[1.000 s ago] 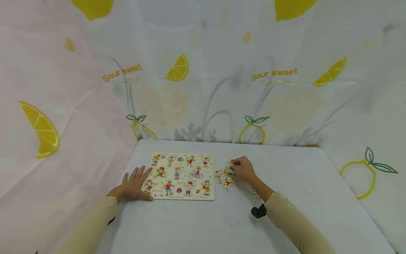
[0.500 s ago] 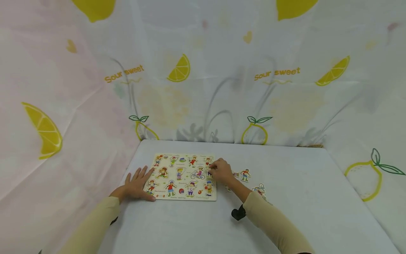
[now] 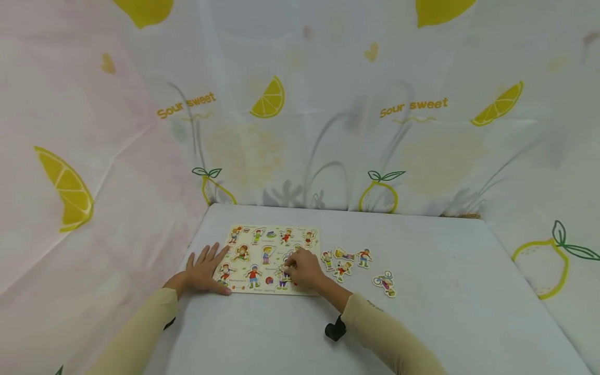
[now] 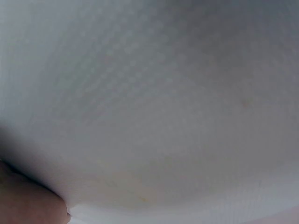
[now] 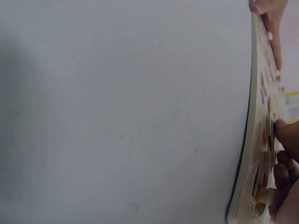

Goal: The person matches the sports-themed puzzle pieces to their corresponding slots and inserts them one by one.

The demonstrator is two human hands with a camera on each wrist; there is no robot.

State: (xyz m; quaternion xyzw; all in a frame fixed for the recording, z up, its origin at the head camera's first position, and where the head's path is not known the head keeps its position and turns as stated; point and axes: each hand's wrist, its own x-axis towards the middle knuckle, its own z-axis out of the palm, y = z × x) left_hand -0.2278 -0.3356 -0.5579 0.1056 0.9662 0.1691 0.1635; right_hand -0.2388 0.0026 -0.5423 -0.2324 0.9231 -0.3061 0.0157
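Observation:
A wooden peg puzzle board (image 3: 262, 292) printed with children playing sports lies flat on the white table. My left hand (image 3: 202, 272) rests on its left edge with fingers spread; a bit of skin (image 4: 32, 205) shows in the left wrist view. Over the lower right part of the board, my right hand (image 3: 305, 268) pinches a child-shaped puzzle piece (image 3: 284, 274) above the child with the S shirt. In the right wrist view, the thumb (image 5: 288, 136) is against that piece (image 5: 269, 128), close to the board's surface. The right fingers hide part of the board's right side.
Several loose pieces lie right of the board: a cyclist (image 3: 386, 284), a child in a red top (image 3: 364, 258), a footballer (image 3: 342, 270), a sideways figure (image 3: 344, 253) and a small figure (image 3: 327, 259). A lemon-printed curtain (image 3: 323, 125) surrounds the table.
My right hand has moved left from the loose pieces to over the board, carrying a puzzle piece. The left hand has stayed on the board's left edge.

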